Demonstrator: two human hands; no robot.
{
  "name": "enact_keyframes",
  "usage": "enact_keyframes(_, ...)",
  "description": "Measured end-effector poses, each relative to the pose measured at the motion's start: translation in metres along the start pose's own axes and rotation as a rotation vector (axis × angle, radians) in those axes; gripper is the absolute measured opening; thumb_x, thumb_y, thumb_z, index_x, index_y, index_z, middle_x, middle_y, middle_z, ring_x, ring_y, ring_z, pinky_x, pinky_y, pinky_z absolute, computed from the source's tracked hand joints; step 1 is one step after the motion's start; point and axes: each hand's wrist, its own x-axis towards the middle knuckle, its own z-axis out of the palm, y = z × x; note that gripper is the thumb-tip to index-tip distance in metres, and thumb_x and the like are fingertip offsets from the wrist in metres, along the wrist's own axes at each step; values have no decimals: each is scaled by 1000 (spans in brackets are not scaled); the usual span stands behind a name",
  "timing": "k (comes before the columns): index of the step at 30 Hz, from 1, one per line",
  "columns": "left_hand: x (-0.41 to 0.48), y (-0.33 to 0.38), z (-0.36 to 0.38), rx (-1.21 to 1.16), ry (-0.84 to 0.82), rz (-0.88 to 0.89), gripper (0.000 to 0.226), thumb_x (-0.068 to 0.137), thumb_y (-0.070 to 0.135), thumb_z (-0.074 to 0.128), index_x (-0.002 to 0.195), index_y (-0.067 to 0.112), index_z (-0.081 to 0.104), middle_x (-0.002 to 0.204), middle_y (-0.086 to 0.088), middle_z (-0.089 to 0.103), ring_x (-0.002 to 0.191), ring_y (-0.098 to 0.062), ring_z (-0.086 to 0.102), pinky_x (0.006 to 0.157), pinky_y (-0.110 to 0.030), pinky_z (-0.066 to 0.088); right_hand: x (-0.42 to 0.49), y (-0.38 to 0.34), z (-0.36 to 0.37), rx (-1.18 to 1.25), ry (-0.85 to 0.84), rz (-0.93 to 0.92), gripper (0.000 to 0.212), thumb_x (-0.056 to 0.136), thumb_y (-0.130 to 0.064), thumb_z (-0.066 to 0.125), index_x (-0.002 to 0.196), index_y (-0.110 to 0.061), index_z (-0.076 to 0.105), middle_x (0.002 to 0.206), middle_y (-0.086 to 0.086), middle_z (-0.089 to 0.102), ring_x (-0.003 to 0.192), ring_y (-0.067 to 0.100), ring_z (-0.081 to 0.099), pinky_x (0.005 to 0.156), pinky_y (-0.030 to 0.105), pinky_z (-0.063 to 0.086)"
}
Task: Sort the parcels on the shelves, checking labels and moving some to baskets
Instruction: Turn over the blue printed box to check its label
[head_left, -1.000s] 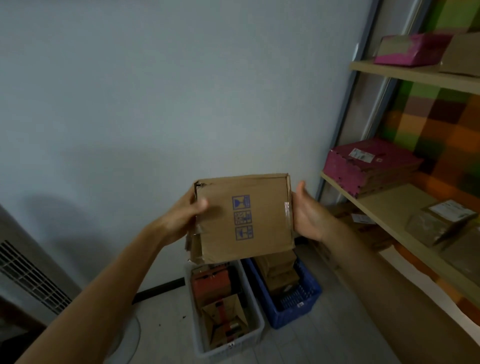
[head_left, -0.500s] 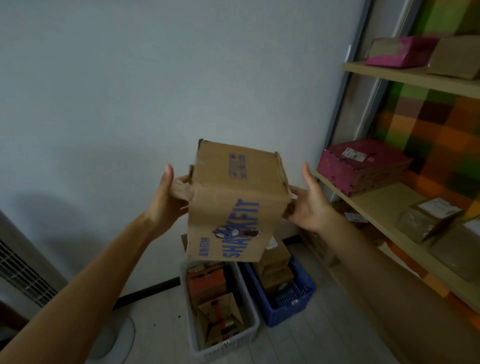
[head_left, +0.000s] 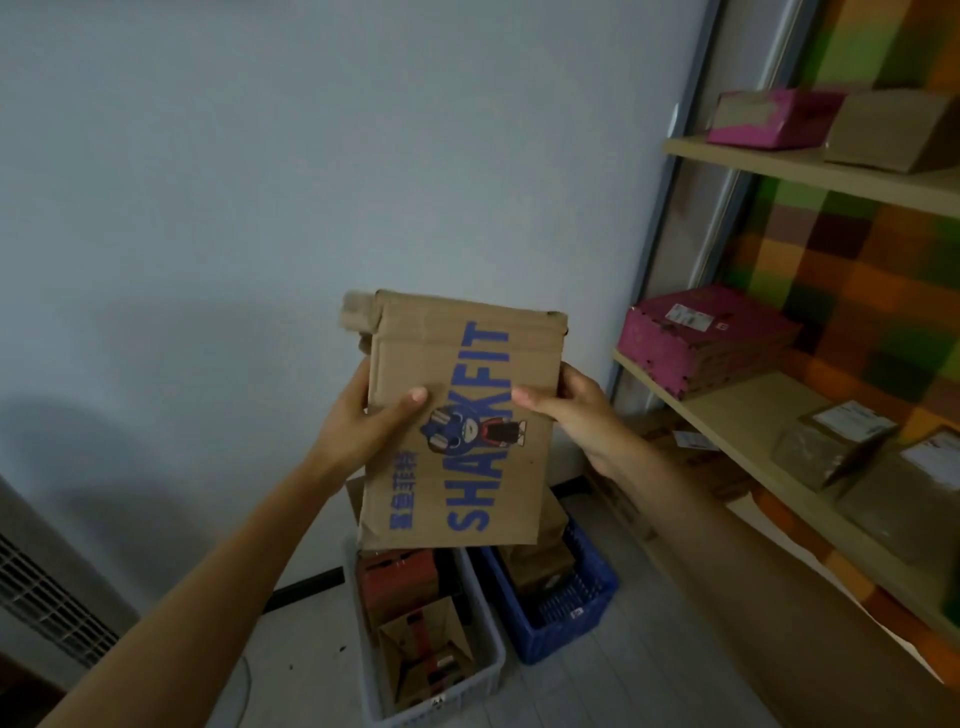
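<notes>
left hand (head_left: 363, 423), right hand (head_left: 579, 413) grip cardboard box (head_left: 457, 358) | white basket (head_left: 491, 670): orange parcel (head_left: 397, 577); blue basket (head_left: 589, 605): brown parcels (head_left: 540, 564)

- A small parcel storeroom — a back room for sorting, not a shop floor.
- Open wooden shelves (head_left: 737, 410) run along the right, with a checked backing of many colours (head_left: 857, 260) behind them.
- Boxes lie loose on the boards: a pink parcel (head_left: 701, 338) with a white shipping label, and brown wrapped parcels (head_left: 836, 441) (labelled on top too).
- On the grey floor (head_left: 649, 675), near the bare pale wall (head_left: 311, 156), a white basket (head_left: 491, 670) and a blue basket (head_left: 561, 618) stand side by side — both hold cardboard boxes.
- A vent grille (head_left: 47, 597) sits low on the left.
</notes>
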Motion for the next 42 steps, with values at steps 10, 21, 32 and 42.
enact_keyframes(10, 3, 2, -14, -335, -49, -265, 56, 83, 44, 66, 128, 11, 57, 110, -16, 73, 87, -29, 74, 65, -39, 61, 9, 10, -11, 103, 99, 106, 64, 94, -44, 61, 152, -27, 38, 145, -3, 45, 138, 16, 40, 109, 32, 35)
enact_keyframes(21, 44, -94, 11, -21, -31, -371, 117, 58, 105, 25, 153, 37, 25, 162, -5, 26, 151, -27, 18, 117, -63, 18, 4, 34, 16, 238, -66, 232, 60, 83, -8, 76, 135, -20, 48, 123, 7, 69, 111, 23, 68, 96, 44, 54)
enact_keyframes(32, 6, -15, 2, -238, -21, -302, 70, 77, 49, 72, 136, 18, 52, 119, -10, 71, 100, -25, 72, 79, -39, 60, 5, 32, 29, 226, 44, 148, 31, 103, -34, 49, 129, -22, 61, 126, 3, 68, 109, 19, 68, 90, 35, 57)
enact_keyframes(42, 5, -4, 5, -272, 55, -156, 52, 91, 43, 62, 136, 20, 51, 125, -5, 68, 103, -16, 70, 80, -27, 58, 15, 53, 3, 256, 5, 324, 104, 49, -78, 80, 132, -17, 61, 112, 7, 72, 101, 26, 68, 76, 33, 54)
